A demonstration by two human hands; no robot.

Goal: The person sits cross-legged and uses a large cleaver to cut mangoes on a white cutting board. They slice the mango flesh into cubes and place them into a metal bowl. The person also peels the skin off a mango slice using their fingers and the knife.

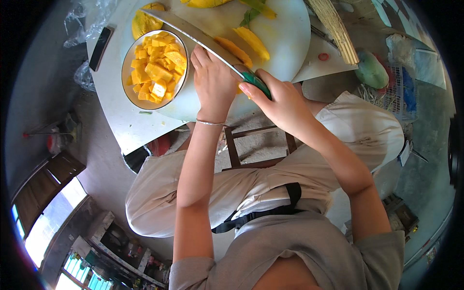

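Observation:
My right hand point(282, 98) grips the green handle point(259, 84) of a large knife point(203, 38), whose blade slants up and left across the round white cutting board point(286, 47). Just beneath the blade, my left hand point(215, 81) is low over the board. Its fingertips are partly hidden, so whether it holds anything is unclear. A white bowl with a dark rim point(125, 78), full of yellow mango cubes point(156, 69), is left of that hand. Behind the bowl lies a larger mango piece point(146, 23). Mango slices or peels point(253, 42) rest beyond the knife.
On the white table point(117, 123), a black phone-like object point(101, 48) lies near the left edge, beside clear plastic bags point(85, 27). A bundle of dry stalks point(335, 30) and a red ring point(323, 56) are at right. A wooden frame point(232, 148) stands below the table.

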